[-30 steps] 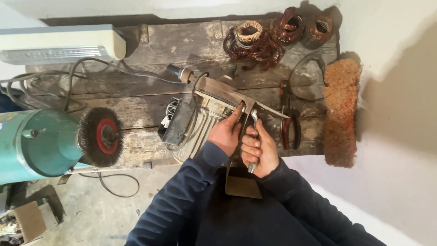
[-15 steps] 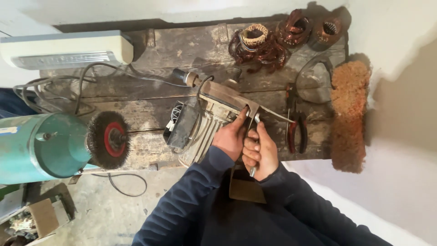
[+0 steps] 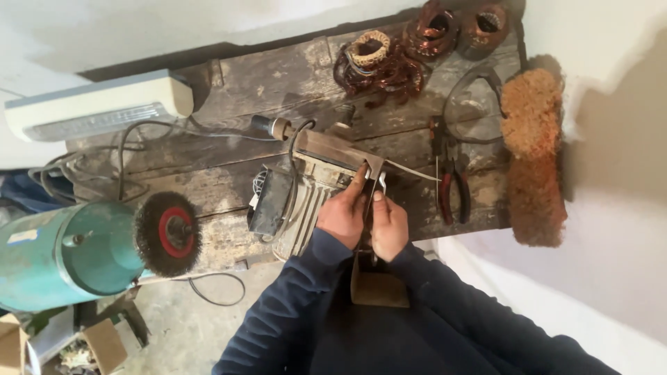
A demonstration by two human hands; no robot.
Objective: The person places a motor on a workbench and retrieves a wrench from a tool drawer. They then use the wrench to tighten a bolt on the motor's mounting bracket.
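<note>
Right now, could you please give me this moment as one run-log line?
left hand: on metal bracket | right hand: gripping thin tool | motor: on wooden bench | pliers: right, untouched

The right hand [image 3: 389,226] has closed in beside the left hand [image 3: 342,217].

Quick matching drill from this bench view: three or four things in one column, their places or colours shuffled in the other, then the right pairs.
Things:
1. wire brush wheel
2. pliers
3. copper coils
4. both hands

Places or colours:
A. far edge of the bench
B. on the teal grinder, red hub
C. at the grey finned motor
D. red handles, right of the motor

Pairs: 1-B, 2-D, 3-A, 4-C
</note>
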